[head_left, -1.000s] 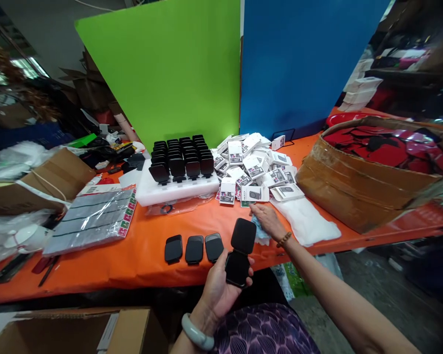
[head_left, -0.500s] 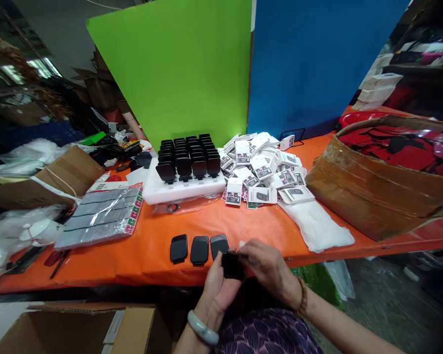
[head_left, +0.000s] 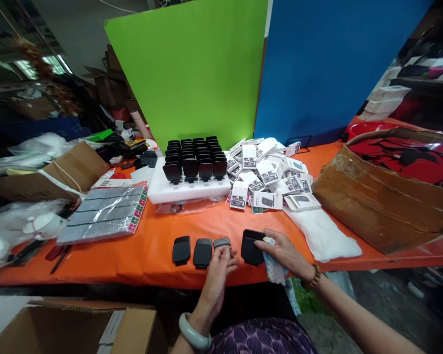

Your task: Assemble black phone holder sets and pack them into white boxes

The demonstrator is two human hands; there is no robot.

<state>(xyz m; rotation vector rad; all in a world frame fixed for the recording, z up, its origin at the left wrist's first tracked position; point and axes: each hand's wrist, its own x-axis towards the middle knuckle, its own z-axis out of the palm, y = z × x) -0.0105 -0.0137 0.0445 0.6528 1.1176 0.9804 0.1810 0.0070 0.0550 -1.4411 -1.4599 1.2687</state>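
Note:
My right hand (head_left: 283, 250) grips a black rounded-square pad (head_left: 251, 247) by its right edge, at the table's front. A crumpled pale-blue and white cloth (head_left: 275, 269) hangs from the same hand. My left hand (head_left: 221, 270) has its fingers loosely bent and apart, with nothing visible in them. Its fingertips overlap the third pad (head_left: 221, 242) in a row on the orange table; whether they touch it I cannot tell. Left of that lie two similar pads, the middle pad (head_left: 203, 252) and the far-left pad (head_left: 181, 250).
Behind, a white foam block (head_left: 192, 189) carries rows of upright black pads (head_left: 205, 168). Right of it lies a heap of small white boxes (head_left: 268, 172). A large carton (head_left: 384, 191) stands at right, a wrapped grey pack (head_left: 103, 212) at left. An open carton (head_left: 136, 329) sits below the table.
Earlier both hands were together around a pad near the table edge. My left hand has come off it, and my right hand has moved it rightward over the table. The cloth now shows clearly.

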